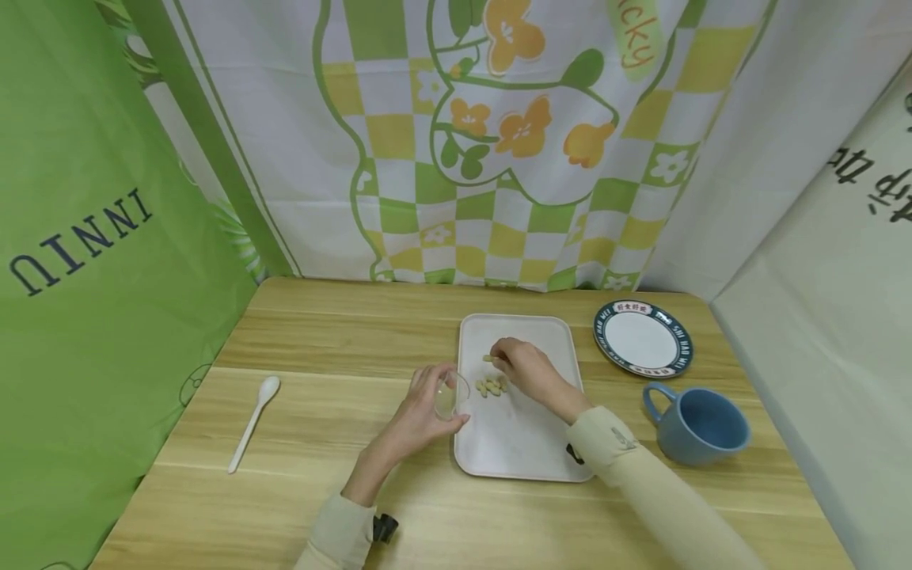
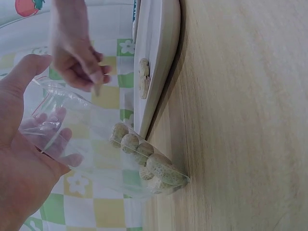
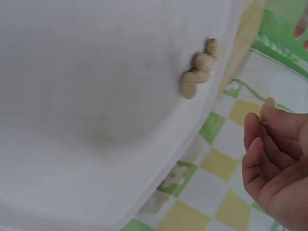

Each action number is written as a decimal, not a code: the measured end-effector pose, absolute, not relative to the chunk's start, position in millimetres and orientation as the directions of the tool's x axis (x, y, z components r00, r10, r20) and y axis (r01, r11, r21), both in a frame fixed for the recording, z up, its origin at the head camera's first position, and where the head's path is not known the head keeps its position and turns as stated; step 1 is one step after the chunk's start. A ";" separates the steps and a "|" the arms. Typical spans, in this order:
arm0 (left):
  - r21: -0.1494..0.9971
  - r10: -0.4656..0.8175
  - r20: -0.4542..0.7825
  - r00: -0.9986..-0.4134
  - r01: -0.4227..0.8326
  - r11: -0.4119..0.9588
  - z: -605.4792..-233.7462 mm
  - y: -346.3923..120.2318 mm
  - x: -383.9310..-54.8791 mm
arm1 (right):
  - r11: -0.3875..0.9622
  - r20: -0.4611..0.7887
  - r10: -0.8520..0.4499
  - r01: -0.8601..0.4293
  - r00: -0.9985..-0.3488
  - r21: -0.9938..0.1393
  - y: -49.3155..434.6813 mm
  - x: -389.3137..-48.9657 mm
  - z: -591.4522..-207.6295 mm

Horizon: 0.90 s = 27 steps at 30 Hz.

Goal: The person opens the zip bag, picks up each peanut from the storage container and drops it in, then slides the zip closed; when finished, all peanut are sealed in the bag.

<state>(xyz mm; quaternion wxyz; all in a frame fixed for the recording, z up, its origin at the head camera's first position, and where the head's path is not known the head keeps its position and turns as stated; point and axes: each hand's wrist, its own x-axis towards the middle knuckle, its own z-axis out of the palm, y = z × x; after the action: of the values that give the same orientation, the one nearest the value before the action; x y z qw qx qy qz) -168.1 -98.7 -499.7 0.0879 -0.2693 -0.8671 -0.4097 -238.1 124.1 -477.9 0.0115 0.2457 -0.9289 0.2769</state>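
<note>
In the head view my left hand [image 1: 427,408] holds a clear plastic bag [image 1: 447,396] at the tray's left edge. Its thumb and fingers spread the bag's mouth, and several peanuts [image 2: 161,168] lie in the bottom of the bag in the left wrist view. Over the white tray [image 1: 516,443], my right hand [image 1: 530,370] pinches a peanut [image 1: 488,359] between thumb and fingertips; only a small bit of it shows in the right wrist view. A small pile of peanuts [image 1: 492,387] lies on the tray, just below the right hand.
A white spoon [image 1: 255,423] lies at the left of the wooden table [image 1: 321,332]. To the right of the tray are a plate [image 1: 643,339] with a dark patterned rim and a blue mug [image 1: 698,427], its handle toward the tray. Printed curtains [image 1: 492,158] hang behind the table.
</note>
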 end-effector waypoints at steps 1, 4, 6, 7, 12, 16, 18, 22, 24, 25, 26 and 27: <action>0.662 0.397 0.372 -0.839 0.539 0.520 -499.5 -98.8 -167.9 | 0.711 0.176 -0.457 -0.477 -0.872 -0.516 123.7 -236.2 -475.3; 0.667 0.401 0.366 -0.840 0.537 0.517 -499.0 -99.0 -167.8 | 0.651 0.273 -0.490 -0.556 -0.828 -0.517 122.2 -230.5 -465.9; 0.669 0.402 0.365 -0.840 0.537 0.514 -498.8 -99.2 -168.0 | 0.607 0.343 -0.511 -0.613 -0.788 -0.505 120.8 -226.6 -458.5; 0.672 0.403 0.363 -0.840 0.536 0.512 -498.7 -99.3 -168.1 | 0.582 0.372 -0.520 -0.638 -0.769 -0.505 120.1 -224.6 -454.5; 0.675 0.400 0.369 -0.839 0.538 0.505 -499.2 -99.4 -169.2 | 0.489 0.443 -0.558 -0.710 -0.701 -0.507 114.7 -212.7 -434.4; 0.673 0.397 0.374 -0.838 0.540 0.505 -500.0 -99.2 -170.0 | 0.457 0.464 -0.601 -0.756 -0.651 -0.468 109.9 -204.9 -425.4; 0.677 0.397 0.370 -0.840 0.537 0.503 -499.9 -99.0 -170.0 | 0.445 0.472 -0.628 -0.783 -0.619 -0.434 107.6 -201.7 -423.4; 0.683 0.404 0.362 -0.840 0.534 0.498 -499.1 -98.7 -169.6 | 0.449 0.477 -0.667 -0.819 -0.573 -0.357 103.0 -196.5 -421.3; 0.685 0.409 0.356 -0.840 0.532 0.498 -499.1 -98.5 -169.4 | 0.460 0.479 -0.673 -0.827 -0.563 -0.324 100.6 -195.3 -421.7; 0.685 0.411 0.353 -0.841 0.531 0.499 -499.1 -98.4 -169.4 | 0.465 0.478 -0.675 -0.827 -0.562 -0.315 99.3 -194.8 -422.0; 0.687 0.411 0.348 -0.843 0.528 0.500 -499.1 -98.3 -169.4 | 0.468 0.476 -0.677 -0.828 -0.561 -0.310 98.2 -194.5 -422.8; 0.688 0.410 0.344 -0.845 0.524 0.502 -499.4 -98.1 -169.5 | 0.472 0.473 -0.679 -0.827 -0.561 -0.305 97.1 -194.2 -423.3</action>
<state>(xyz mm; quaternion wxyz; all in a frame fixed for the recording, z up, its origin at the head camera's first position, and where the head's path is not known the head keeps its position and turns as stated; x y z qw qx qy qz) -169.5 -98.1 -499.4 0.0676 -0.2704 -0.8639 -0.4195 -194.2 97.1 -423.3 0.1448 0.4453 -0.8455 0.2565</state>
